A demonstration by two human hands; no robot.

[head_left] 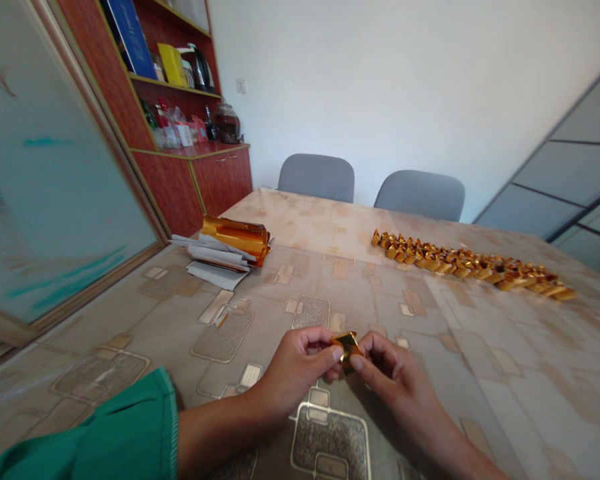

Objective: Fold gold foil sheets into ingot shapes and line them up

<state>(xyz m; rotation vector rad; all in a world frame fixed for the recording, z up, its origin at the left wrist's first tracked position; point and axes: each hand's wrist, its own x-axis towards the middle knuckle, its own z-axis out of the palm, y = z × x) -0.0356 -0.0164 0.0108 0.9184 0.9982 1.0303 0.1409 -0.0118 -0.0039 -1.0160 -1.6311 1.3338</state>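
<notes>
A small folded piece of gold foil paper [347, 343] is pinched between both hands, just above the patterned tablecloth [260, 320]. My left hand [305, 360] grips its left side with thumb and fingers. On its right side, my right hand [387, 363] holds it with thumb and fingertips. The fingers cover the lower part of the piece. Farther off to the right, several folded gold pieces [460, 262] lie packed in long rows. At the left, a stack of gold foil sheets [235, 237] rests curled beside grey-white paper sheets [215, 259].
Two grey chairs [317, 177] stand at the table's far side by the white wall. A red-brown cabinet [180, 180] at the back left holds bottles, a kettle [200, 69] and a glass jar [227, 122]. A frosted glass door [55, 160] is on the left.
</notes>
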